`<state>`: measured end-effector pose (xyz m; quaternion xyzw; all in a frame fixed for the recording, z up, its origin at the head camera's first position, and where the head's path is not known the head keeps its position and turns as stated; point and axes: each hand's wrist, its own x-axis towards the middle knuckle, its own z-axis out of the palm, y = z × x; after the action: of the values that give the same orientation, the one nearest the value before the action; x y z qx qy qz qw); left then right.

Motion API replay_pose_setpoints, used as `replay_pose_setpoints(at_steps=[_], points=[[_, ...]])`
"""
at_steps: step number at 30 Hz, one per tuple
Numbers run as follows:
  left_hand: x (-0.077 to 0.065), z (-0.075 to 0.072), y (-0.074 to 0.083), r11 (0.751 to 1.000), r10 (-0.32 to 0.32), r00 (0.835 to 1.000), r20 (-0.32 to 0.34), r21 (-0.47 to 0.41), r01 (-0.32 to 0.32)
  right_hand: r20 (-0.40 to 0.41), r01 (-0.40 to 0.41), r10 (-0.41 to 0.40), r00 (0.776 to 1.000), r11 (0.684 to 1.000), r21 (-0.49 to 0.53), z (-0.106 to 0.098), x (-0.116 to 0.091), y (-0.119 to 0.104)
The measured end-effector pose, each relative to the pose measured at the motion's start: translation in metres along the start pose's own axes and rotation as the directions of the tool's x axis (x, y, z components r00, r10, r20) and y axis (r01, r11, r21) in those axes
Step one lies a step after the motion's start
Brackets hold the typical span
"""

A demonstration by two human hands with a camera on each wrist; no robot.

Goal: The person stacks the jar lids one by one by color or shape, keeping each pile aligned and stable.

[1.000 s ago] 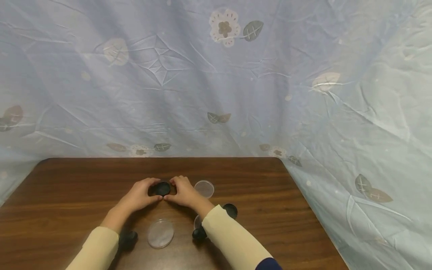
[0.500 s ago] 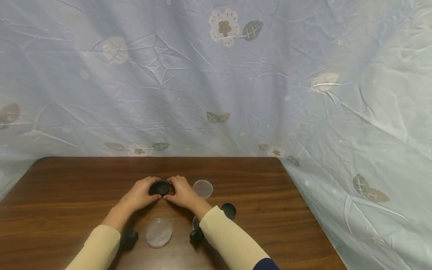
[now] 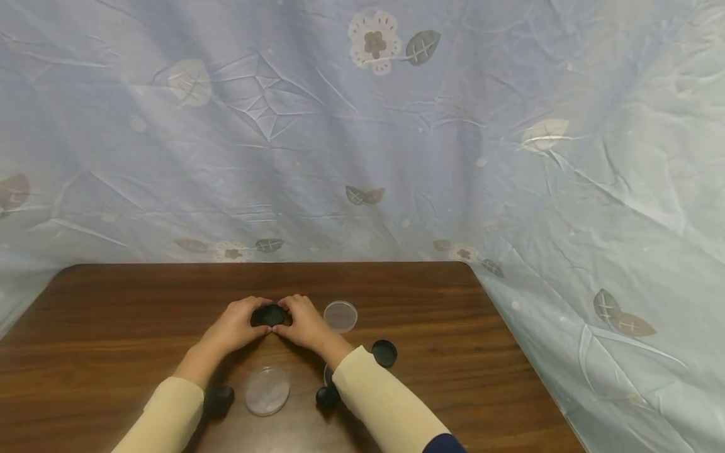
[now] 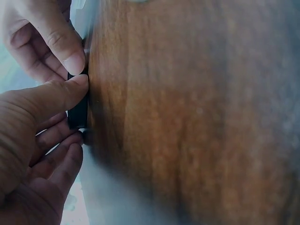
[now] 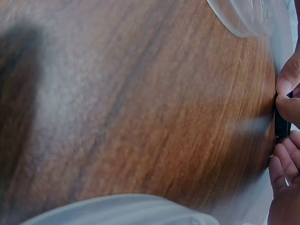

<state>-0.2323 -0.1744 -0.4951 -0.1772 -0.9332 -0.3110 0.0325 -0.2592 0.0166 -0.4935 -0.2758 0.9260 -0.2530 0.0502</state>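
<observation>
Toward the back of the table both hands meet at a round black lid-like piece point(image 3: 273, 314). My left hand point(image 3: 235, 324) holds its left side between thumb and fingers. From the right, my right hand point(image 3: 306, 324) pinches the same piece, and the thumbs come close together at its near edge. The left wrist view shows the thin black side wall point(image 4: 78, 110) standing low on the wood, with the left fingers curled at its far edge. Only a short strip of that black piece point(image 5: 282, 123) shows in the right wrist view. Its inside is partly covered by fingers.
Clear round plastic dishes lie near the front point(image 3: 267, 391) and right of the right hand point(image 3: 340, 316). Another clear piece point(image 3: 327, 375) is mostly hidden by the right sleeve. Beyond that sleeve sits a second black round lid point(image 3: 384, 353). Dark lumps point(image 3: 219, 401) show beneath both wrists.
My right hand has edged slightly left against the black lid-like piece, and the piece's visible face looks a little different. Otherwise the hands and dishes stay about where they were.
</observation>
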Motion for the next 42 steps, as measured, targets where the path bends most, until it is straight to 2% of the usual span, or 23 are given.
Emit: replay_pose_setpoints(at_steps=[13,18,24,31,42], points=[[-0.001,0.000,0.001,1.000,-0.014,1.000,0.000,0.019,0.014,0.030,-0.013,0.013,0.999,1.000,0.000,-0.004,-0.001,0.000],[0.000,-0.003,0.006,1.000,0.004,1.000,-0.016,0.012,-0.003,-0.002,0.016,-0.016,1.000,0.999,0.038,-0.009,-0.003,0.004],[-0.003,-0.011,0.016,1.000,0.031,0.997,-0.074,-0.003,-0.031,-0.051,0.078,-0.073,0.996,0.990,0.116,-0.018,-0.010,0.005],[-0.012,-0.012,0.030,0.996,0.076,0.987,-0.141,-0.045,-0.083,-0.062,0.089,-0.080,0.995,0.982,0.167,-0.028,-0.025,0.001],[-0.035,-0.016,0.058,0.995,0.096,0.985,-0.145,-0.023,-0.100,-0.074,0.099,-0.088,0.993,0.983,0.154,-0.043,-0.058,-0.013]])
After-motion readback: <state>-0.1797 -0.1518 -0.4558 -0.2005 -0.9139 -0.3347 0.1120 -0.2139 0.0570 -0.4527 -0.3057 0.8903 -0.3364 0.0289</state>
